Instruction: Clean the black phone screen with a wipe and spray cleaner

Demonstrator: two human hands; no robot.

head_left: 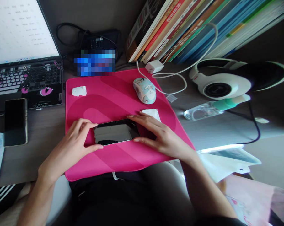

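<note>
A dark-screened smartphone lies sideways on the pink mouse pad, its glass reflecting light. At its left end, my left hand grips the corners between thumb and fingers. My right hand holds the other end the same way, fingers along the far edge and thumb at the near edge. Just beyond my right fingers is a folded white tissue, partly covered by that hand. A second white tissue piece rests near the pad's far left corner. The patterned mouse sits farther back on the pad.
Left of the pad stand an open laptop and another phone. A white charger with a looping cable, a row of books, headphones and a clear spray bottle occupy the back and right.
</note>
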